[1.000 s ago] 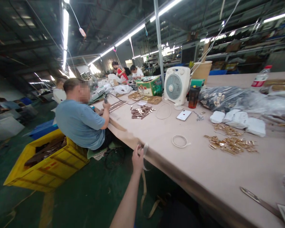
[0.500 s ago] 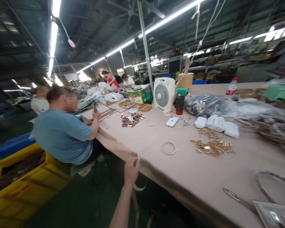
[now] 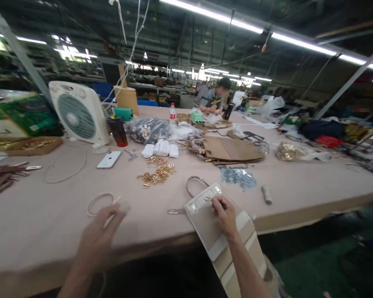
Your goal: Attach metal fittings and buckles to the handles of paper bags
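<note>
My left hand (image 3: 101,231) is over the table's near edge, blurred by motion, beside a ring-shaped coil of white tape (image 3: 101,203). A pale blur shows at its fingertips; whether it holds anything is unclear. My right hand (image 3: 225,213) is closed in a pinch over a beige handbag panel (image 3: 205,221), by its small metal fittings; what the fingers hold is hidden. The panel lies tilted over the table edge, its lower part hanging down. A rounded handle (image 3: 191,182) and a strap with a metal tip (image 3: 177,211) stick out from it.
Gold metal fittings (image 3: 158,174) lie piled beyond my hands, near white bundles (image 3: 161,149). A phone (image 3: 109,159), dark cup (image 3: 118,131) and fan (image 3: 79,114) stand or lie left. Brown sheets (image 3: 233,149) and a bag of blue-grey pieces (image 3: 238,177) lie right. A co-worker (image 3: 214,97) sits opposite.
The view has swung right, from the co-worker in blue to the handbag panel. My right hand has come into view on the panel. The hand that pinched a white strip is now blurred.
</note>
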Demonstrator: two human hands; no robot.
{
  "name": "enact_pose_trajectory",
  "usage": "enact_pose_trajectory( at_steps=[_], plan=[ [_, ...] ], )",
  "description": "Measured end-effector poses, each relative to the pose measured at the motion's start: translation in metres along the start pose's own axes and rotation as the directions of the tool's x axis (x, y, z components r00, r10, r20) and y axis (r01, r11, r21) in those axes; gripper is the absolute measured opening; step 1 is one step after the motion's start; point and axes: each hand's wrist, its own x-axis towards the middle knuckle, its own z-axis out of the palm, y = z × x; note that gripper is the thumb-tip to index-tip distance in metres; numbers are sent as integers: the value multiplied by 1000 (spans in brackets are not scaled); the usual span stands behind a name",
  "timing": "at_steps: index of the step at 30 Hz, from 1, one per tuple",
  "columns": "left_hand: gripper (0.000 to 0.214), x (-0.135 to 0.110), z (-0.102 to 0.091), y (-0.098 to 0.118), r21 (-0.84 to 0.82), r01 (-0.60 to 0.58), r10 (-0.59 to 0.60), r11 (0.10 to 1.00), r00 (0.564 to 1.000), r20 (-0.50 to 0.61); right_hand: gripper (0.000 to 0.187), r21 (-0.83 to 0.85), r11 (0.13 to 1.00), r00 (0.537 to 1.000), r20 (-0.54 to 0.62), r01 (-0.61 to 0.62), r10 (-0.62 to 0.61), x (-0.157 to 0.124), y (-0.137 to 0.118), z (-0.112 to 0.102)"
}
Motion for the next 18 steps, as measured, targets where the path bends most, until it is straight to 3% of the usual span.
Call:
enact_pose_trajectory(
  at_steps=[2, 4, 6, 8, 12, 18],
  plan=[
    [42, 8, 25, 42, -175, 0, 45, 984, 966, 255, 36, 38, 999, 1000, -21, -15, 16, 0, 6, -2],
    [36, 11, 54, 75, -303, 49, 102, 952, 880, 463, 37, 59, 998, 999, -37, -30, 32, 0, 13, -4],
    [32, 11, 86, 96, -368, 111, 142, 923, 791, 595, 37, 74, 996, 998, -44, -42, 45, 1, 19, -5],
    [27, 10, 114, 107, -386, 113, 183, 915, 738, 650, 37, 93, 994, 998, -42, -50, 54, 1, 21, -5],
    [24, 9, 153, 111, -385, 95, 218, 918, 692, 689, 33, 76, 997, 1000, -14, -26, 27, -2, 18, -7],
    [27, 12, 170, 103, -405, 88, 262, 910, 635, 727, 20, -46, 983, 971, 168, 179, -169, -2, 5, -4]
  ],
)
